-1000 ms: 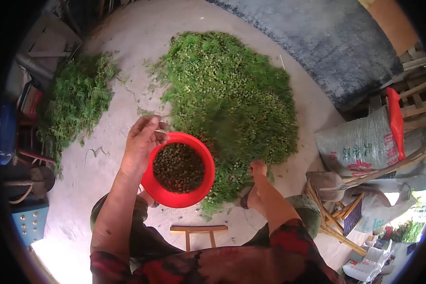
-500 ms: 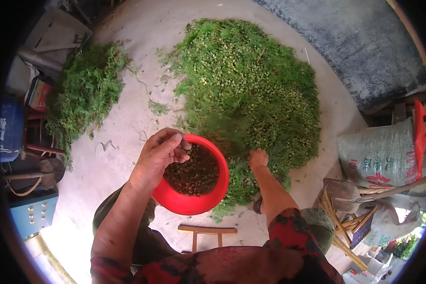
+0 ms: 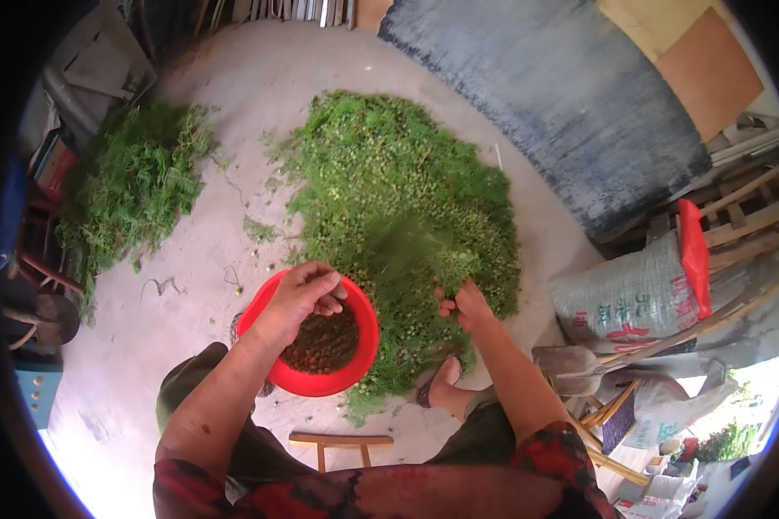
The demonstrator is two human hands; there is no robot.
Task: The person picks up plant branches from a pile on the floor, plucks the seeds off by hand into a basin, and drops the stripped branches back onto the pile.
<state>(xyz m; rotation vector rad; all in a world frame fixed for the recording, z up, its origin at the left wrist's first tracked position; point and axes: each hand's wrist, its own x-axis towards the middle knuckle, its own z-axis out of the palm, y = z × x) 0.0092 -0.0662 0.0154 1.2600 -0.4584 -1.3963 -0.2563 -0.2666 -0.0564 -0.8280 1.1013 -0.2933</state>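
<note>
A red basin (image 3: 365, 346) holds many small brownish round pods. Over its upper left part is my left hand (image 3: 305, 294), fingers curled together; whatever they may pinch is too small to see. My right hand (image 3: 464, 304) is closed on a green feathery sprig (image 3: 455, 264), at the lower right of a large heap of green plants with small round pods (image 3: 381, 173). A dark, blurred patch covers part of the heap between the hands.
A smaller pile of green stems (image 3: 138, 173) lies at the left. At the right stand a woven sack (image 3: 623, 298) and a shovel (image 3: 567, 370). A wooden stool (image 3: 341, 440) is between the legs. A dark panel (image 3: 545, 95) leans at the upper right.
My right hand has gone from the heap's edge into the greenery and now holds a sprig. My left hand has moved further over the basin. The camera view has shifted.
</note>
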